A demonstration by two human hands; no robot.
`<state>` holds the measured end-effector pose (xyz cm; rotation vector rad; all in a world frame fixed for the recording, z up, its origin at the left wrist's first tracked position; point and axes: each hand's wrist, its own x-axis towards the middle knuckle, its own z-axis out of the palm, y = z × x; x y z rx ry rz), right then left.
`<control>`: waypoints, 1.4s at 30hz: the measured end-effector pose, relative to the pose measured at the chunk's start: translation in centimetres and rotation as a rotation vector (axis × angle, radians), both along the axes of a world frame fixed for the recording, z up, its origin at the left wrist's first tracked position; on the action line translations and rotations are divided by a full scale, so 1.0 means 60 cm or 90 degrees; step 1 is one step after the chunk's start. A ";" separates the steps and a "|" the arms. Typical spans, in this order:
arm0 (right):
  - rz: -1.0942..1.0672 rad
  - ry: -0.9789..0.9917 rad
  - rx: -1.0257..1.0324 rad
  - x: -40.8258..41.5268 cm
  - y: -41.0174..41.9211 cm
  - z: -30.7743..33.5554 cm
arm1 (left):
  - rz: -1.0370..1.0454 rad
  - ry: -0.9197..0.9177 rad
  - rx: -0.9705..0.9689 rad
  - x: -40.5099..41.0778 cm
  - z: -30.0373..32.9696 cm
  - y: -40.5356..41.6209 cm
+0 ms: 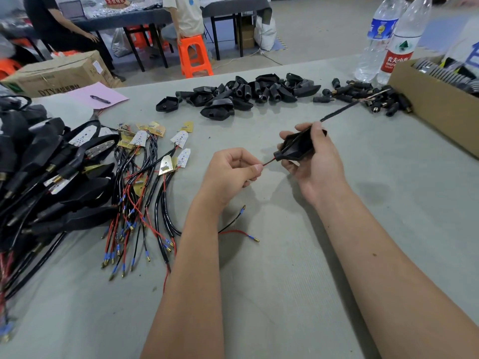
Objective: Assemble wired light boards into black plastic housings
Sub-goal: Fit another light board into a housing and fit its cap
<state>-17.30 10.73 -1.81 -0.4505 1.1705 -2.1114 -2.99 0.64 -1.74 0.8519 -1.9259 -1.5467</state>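
At the centre of the frame the right hand point(309, 161) holds a black plastic housing point(298, 147), fingers curled round its body with the thumb over the top edge; its grip is closed on the housing. A thin black tool point(339, 110) sticks out past the right hand toward the upper right, its far end blurred. The housing's narrow neck points left, and a red and black wire point(268, 161) comes out of it. The left hand point(230, 172) pinches this wire between thumb and forefinger just beside the neck, a narrow grip on the wire. Below the left wrist, two loose wire ends point(239, 230), one black and one red, lie on the grey bench point(285, 268), each tipped with a blue sleeve and a brass terminal.

In the left middle of the frame a bundle of wired light boards point(155, 156) lies fanned out, white and gold boards at the top, red and black leads running down. Along the left edge is a heap of finished units point(46, 177). In the upper centre sits a pile of empty housings point(233, 95), and to its right a smaller pile of black connectors point(363, 95) next to a cardboard box point(435, 107). Two water bottles point(388, 37) stand behind the box. A pen point(100, 99) rests on a pink sheet point(96, 95) in the upper left.
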 end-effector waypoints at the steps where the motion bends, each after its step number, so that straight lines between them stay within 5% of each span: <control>1: -0.008 0.034 0.008 0.004 -0.001 -0.001 | 0.031 -0.028 -0.060 0.000 -0.003 -0.002; 10: -0.062 0.195 0.065 0.014 -0.006 -0.008 | 0.086 -0.167 -0.399 -0.006 -0.003 0.001; 21: -0.067 0.208 0.094 0.018 -0.008 -0.005 | 0.149 -0.436 -0.496 -0.021 0.006 0.018; 30: -0.074 0.194 0.114 0.013 -0.010 -0.007 | 0.109 -0.174 -0.336 -0.027 -0.017 0.011; 42: -0.091 0.100 0.077 -0.002 -0.008 -0.012 | 0.029 -0.121 -0.229 -0.020 -0.018 0.002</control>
